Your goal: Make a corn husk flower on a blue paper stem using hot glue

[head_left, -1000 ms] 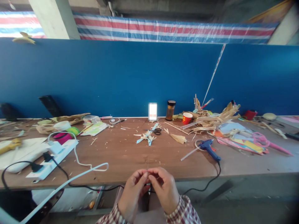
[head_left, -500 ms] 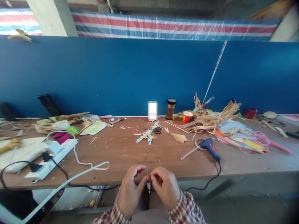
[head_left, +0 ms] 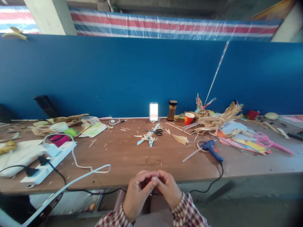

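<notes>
– At the near edge of the brown wooden worktop (head_left: 123, 160), what are the hands doing?

– Both are meeting in front of the body, just off the edge. The left hand (head_left: 137, 195) and the right hand (head_left: 169, 190) are touching fingertip to fingertip, each grip closing narrowly on a small pale piece (head_left: 154, 178) between them.

– Which step is that, in your judgement?

– Fine fingertip work on the piece, I am judging: pinching or twisting it. Any further handling is calling for a steady pinch from both hands, since the piece is slight and could slip.

– How is the piece looking?

– It is showing only as a pale speck at the fingertips. The fingers are hiding the rest, so I cannot tell its shape or material.

– What is lying around it?

– Well beyond the hands, a blue hot-glue gun (head_left: 211, 148) is resting on the worktop, its black cord (head_left: 213, 186) hanging over the edge. Black-handled scissors (head_left: 158, 132) are lying beside a cluster of pale and light-blue strips (head_left: 148, 138). A white power strip (head_left: 47, 162) is sitting to the left; a red paper cup (head_left: 189, 118) is standing next to a heap of dry tan husks (head_left: 217, 119) on the right.
</notes>
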